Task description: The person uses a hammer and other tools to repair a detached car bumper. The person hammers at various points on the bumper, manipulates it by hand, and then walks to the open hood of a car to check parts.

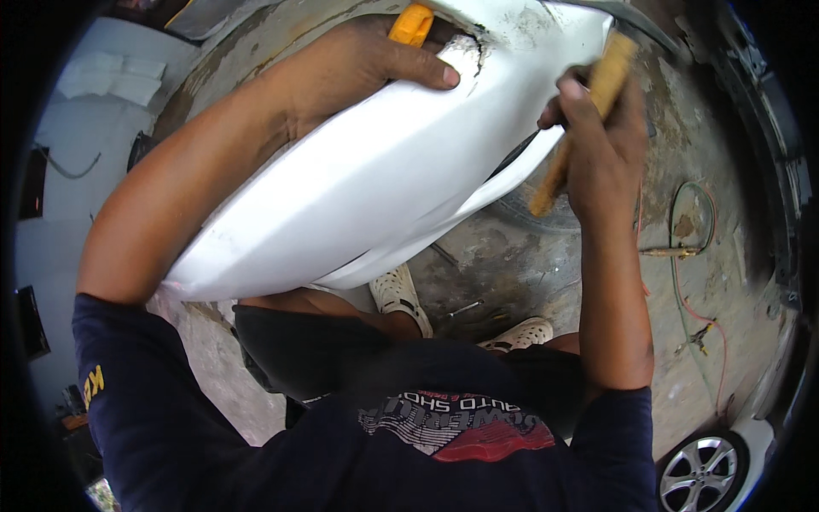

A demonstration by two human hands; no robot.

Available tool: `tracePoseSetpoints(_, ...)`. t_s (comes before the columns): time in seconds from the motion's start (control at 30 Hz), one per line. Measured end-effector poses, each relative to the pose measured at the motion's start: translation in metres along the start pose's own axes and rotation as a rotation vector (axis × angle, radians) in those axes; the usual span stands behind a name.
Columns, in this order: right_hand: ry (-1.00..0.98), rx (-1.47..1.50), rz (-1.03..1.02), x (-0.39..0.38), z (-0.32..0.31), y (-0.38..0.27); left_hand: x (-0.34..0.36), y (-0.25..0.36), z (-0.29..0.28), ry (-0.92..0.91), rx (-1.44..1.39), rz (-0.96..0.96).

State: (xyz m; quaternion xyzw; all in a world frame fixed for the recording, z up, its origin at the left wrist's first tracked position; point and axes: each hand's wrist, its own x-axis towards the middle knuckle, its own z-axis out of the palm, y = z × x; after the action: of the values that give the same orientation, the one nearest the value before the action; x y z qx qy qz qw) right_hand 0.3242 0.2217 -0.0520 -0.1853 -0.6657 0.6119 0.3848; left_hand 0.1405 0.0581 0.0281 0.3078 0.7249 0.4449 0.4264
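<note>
At the far left, a pale wall [72, 196] is bent and darkened by the fisheye rim, so the items along it can hardly be made out. A curved white panel [341, 188] is held slantwise above the lap; its lower left end is partly covered by the left forearm, and its upper edge is cut off by the frame. The left hand [375, 58] is set at the panel's upper left edge, with the thumb laid flat on the white surface. An orange piece [411, 26] is lodged between thumb and fingers (its full shape is concealed); most fingers are hidden, so how tightly they are closed cannot be told. Just beside the thumb, a dark, jagged crack [479, 53] is seen. Below the panel, two pale clogs [395, 294] are partly shown, with a slim metal tool [465, 309] left between them on the stained floor [529, 277]. By the right hand [601, 128], a brown stick [611, 75] is gripped in curled fingers; its middle is covered and its ends are blurred. Farther right, thin hoses [674, 205] are looped, and a car wheel [704, 474] is cropped by the dark rim.
</note>
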Motion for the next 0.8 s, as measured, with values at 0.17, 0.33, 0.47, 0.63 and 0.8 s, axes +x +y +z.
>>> tracePoseSetpoints(0.17,-0.051,-0.267,-0.149,-0.032,-0.014,0.016,0.004,-0.009,-0.006,0.008,-0.105,0.014)
tracePoseSetpoints(0.33,-0.138,-0.479,-0.486,-0.057,-0.004,0.010,0.014,-0.022,-0.014,-0.060,-0.129,0.134)
tracePoseSetpoints(0.47,-0.198,-0.349,-0.677,-0.065,0.016,0.017,0.000,-0.017,-0.019,0.026,-0.128,0.041)
tracePoseSetpoints(0.63,-0.216,-0.446,-0.377,-0.054,0.054,0.031,0.015,-0.032,-0.025,-0.032,-0.228,0.048)
tracePoseSetpoints(0.8,-0.205,-0.234,-0.649,-0.078,0.027,0.030,0.014,-0.033,-0.019,-0.005,-0.218,-0.083)
